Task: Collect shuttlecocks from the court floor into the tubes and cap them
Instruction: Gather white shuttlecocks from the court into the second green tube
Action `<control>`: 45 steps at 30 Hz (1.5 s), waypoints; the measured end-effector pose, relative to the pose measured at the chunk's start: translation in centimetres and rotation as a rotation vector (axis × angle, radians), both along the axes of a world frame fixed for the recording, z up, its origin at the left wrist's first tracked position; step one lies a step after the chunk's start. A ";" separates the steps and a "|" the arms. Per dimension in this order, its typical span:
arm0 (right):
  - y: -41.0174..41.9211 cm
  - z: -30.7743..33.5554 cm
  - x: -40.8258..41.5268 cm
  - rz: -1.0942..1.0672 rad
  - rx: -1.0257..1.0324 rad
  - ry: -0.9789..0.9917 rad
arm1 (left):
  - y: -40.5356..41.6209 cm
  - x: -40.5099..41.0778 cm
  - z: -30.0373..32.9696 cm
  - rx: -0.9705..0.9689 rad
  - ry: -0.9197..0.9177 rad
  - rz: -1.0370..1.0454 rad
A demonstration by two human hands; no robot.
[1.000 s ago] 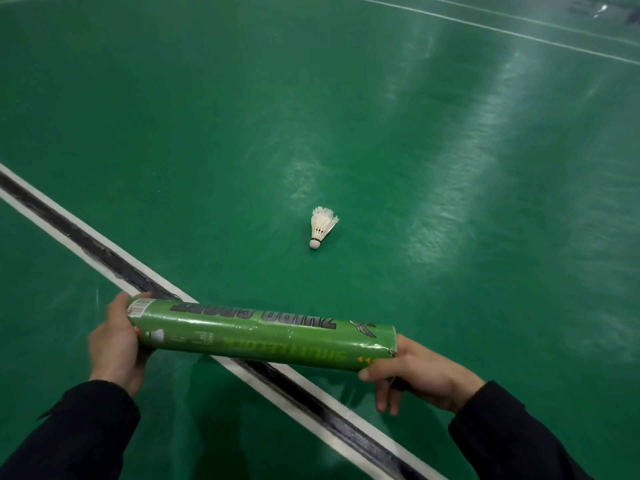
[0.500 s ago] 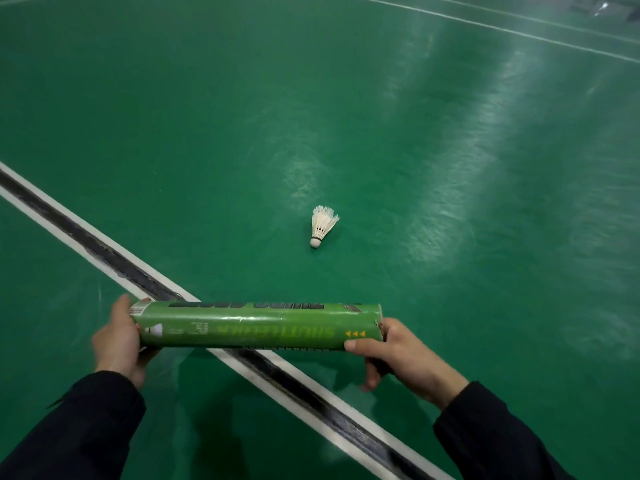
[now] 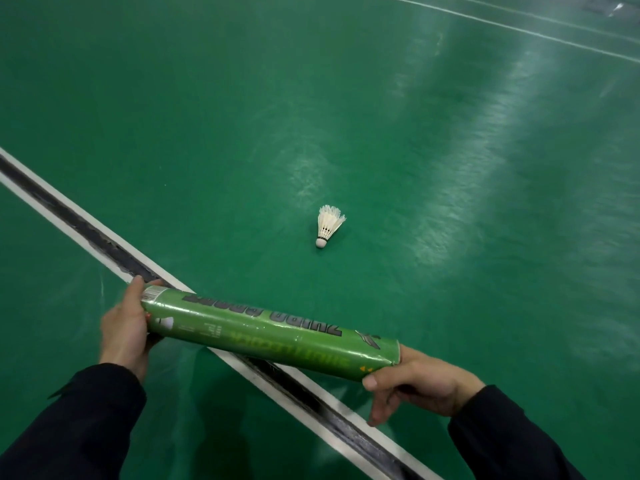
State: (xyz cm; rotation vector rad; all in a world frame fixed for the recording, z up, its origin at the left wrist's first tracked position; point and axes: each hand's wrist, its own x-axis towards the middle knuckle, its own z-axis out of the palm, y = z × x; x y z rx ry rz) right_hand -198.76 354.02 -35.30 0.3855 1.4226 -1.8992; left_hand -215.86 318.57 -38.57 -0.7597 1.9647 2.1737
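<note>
A long green shuttlecock tube (image 3: 270,332) is held crosswise in front of me, its right end lower than its left. My left hand (image 3: 126,327) cups the left end, with the thumb over the top. My right hand (image 3: 412,382) grips the right end from below; something dark sits under its fingers, and I cannot tell whether it is a cap. Both tube ends are hidden by my hands. One white feather shuttlecock (image 3: 328,225) lies on the green court floor (image 3: 242,116) beyond the tube, cork toward me.
A white court line with a worn black strip (image 3: 86,233) runs diagonally from the left edge down under the tube to the bottom right. Thin white lines (image 3: 519,29) cross the far right corner. My dark sleeves fill the lower corners.
The tube has tilted from nearly level to right end down, and my right hand has dropped lower and farther right with it. The shuttlecock has not moved.
</note>
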 end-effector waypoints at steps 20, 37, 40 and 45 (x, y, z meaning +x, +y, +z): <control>1.8 -4.6 -5.1 -0.972 -0.123 0.069 | 4.0 0.2 1.9 0.005 0.161 -0.170; 3.8 -8.4 -5.1 -1.007 -0.295 0.013 | 4.8 -1.0 2.7 0.707 0.056 -0.110; 4.1 -8.8 -5.3 -1.009 -0.247 -0.034 | 4.8 -1.4 2.6 0.658 0.065 -0.096; 2.0 -7.3 -7.5 -1.077 -0.222 -0.105 | 6.5 0.0 1.3 0.784 -0.030 0.037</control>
